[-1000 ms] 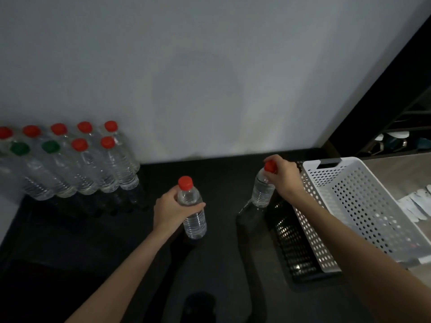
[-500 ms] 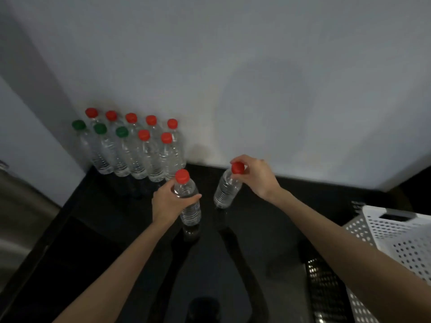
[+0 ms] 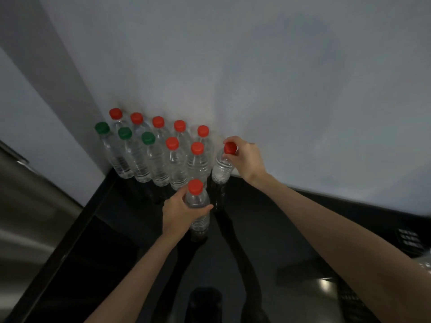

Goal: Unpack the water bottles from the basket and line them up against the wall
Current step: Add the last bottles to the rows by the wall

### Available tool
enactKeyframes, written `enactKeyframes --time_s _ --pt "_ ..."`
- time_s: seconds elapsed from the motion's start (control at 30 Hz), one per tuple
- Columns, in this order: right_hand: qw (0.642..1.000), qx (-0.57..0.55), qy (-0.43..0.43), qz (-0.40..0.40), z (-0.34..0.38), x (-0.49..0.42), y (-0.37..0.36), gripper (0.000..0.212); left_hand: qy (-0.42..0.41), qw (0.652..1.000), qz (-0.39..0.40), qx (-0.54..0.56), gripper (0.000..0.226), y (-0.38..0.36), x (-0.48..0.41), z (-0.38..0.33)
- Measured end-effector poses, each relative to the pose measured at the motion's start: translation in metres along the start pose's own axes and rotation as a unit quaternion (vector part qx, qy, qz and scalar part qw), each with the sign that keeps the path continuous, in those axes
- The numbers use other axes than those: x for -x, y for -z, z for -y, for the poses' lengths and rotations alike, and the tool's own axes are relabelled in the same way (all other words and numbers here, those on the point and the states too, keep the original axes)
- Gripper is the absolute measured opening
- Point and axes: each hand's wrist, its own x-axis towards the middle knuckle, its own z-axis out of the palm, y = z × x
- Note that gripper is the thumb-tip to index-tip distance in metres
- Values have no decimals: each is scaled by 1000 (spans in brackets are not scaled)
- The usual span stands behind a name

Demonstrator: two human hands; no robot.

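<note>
A glossy black bench (image 3: pixel 268 241) meets a pale wall (image 3: pixel 256 66). The left hand (image 3: pixel 179 212) grips one bottle (image 3: pixel 198 206); the right hand (image 3: pixel 247 157) pinches another bottle (image 3: pixel 221 169) by its cap beside the lined-up bottles (image 3: pixel 158 155). The basket is cut off at right.

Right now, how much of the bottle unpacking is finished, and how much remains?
Done: ten bottles stand in two rows at the wall. In hand: the right hand grips one bottle's cap beside the rows; the left hand holds another bottle. Left: setting both down. The basket is out of view, so further bottles are uncertain.
</note>
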Motion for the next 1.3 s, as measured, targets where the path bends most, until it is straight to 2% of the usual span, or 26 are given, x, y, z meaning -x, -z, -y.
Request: enactKeyframes --time_s 0.13,0.3,0.53,0.63,0.7,0.83,0.9,1.0,1.13,1.2,1.3 --pt "1000 1 6 -25 -6 -18 -15 37 -24 999 45 5 59 3 -12 3" --pt "999 -26 -13 -45 -10 -40 -23 39 -52 996 76 20 60 4 -15 10" --pt "998 -47 23 -38 -17 -39 -15 46 -32 990 114 78 62 4 -12 20" --pt "997 -32 49 -50 -8 -18 -15 40 -8 983 135 125 66 6 -9 23" --pt "996 -33 86 2 3 1 -17 31 9 980 138 141 67 6 -3 28" --pt "969 -17 141 204 28 39 -23 33 110 976 117 146 56 -1 16 49" --pt "956 -18 143 257 33 50 -29 33 188 961 126 158 50 -3 23 54" --pt "958 -17 136 251 32 55 -34 30 262 915 172 254 47 -1 32 47" --pt "968 12 135 210 27 59 -34 30 294 882 179 322 47 -7 33 39" --pt "974 10 110 197 23 59 -30 26 309 870 192 334 54 -16 29 37" --pt "983 9 70 170 12 51 -19 26 329 845 209 366 53 -32 16 32"
